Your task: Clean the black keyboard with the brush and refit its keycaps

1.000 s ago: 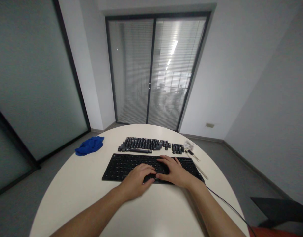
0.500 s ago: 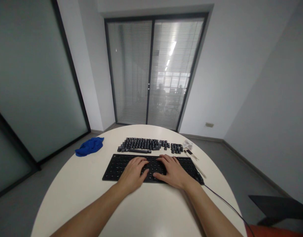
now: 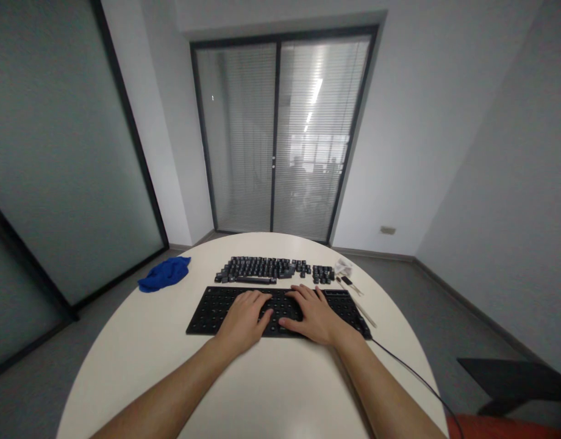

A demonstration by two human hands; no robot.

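Observation:
A black keyboard base (image 3: pixel 200 317) with its keycaps off lies on the round white table (image 3: pixel 271 390). My left hand (image 3: pixel 244 317) rests over its middle, palm down, fingers spread and nothing held. To the right of it, my right hand (image 3: pixel 311 316) lies on the same keyboard with thumb and fingers apart, also holding nothing. The two thumbs point toward each other across a narrow gap. Parts of the key area are hidden under both hands. Behind the keyboard, loose black keycaps (image 3: pixel 255 267) are laid out in rows, with a long spacebar keycap (image 3: pixel 255 281) in front of them.
A crumpled blue cloth (image 3: pixel 165 274) lies at the table's left. Right of the keycaps are a clear plastic bag (image 3: pixel 343 267), a small tool with a black head (image 3: pixel 347 281) and a thin stick (image 3: pixel 365 313). A black cable (image 3: pixel 413 369) runs off the right edge.
The view has shifted slightly, so the table things sit a little further left. Both hands stay spread on the keyboard, with hardly any movement.

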